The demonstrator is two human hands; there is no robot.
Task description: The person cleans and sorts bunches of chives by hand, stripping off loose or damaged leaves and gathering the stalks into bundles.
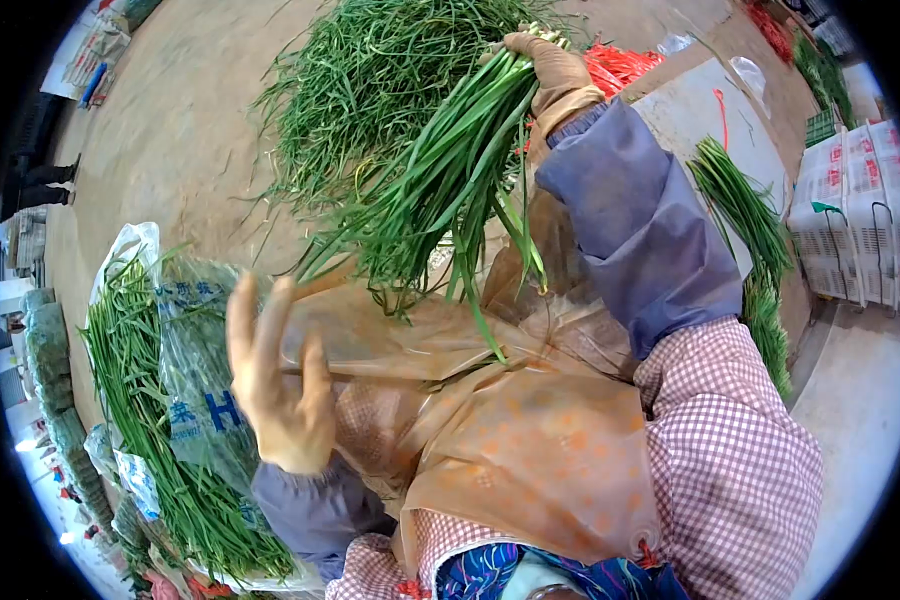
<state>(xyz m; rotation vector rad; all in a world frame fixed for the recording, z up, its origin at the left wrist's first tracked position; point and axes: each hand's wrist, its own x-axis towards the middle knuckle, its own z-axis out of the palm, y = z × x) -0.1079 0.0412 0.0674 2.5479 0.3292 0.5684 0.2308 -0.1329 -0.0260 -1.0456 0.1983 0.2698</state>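
Observation:
My right hand (555,75), gloved, is raised at the upper middle and closed around a bunch of green onions (445,165). The pale stem ends show at the fist, and the long green leaves hang down and to the left over my apron. My left hand (282,385), also gloved, is raised at the left with its fingers spread and slightly blurred; nothing is in it. Beneath it lies a clear plastic bag (205,370) with blue print. A loose heap of greens (370,85) is on the floor ahead of me.
At the left, long greens (140,400) lie in the opened bag. To the right, a tied-looking bundle (740,200) lies across a pale board (705,105). Red strips (620,68) lie beyond my right wrist. White crates (855,210) stand at the far right.

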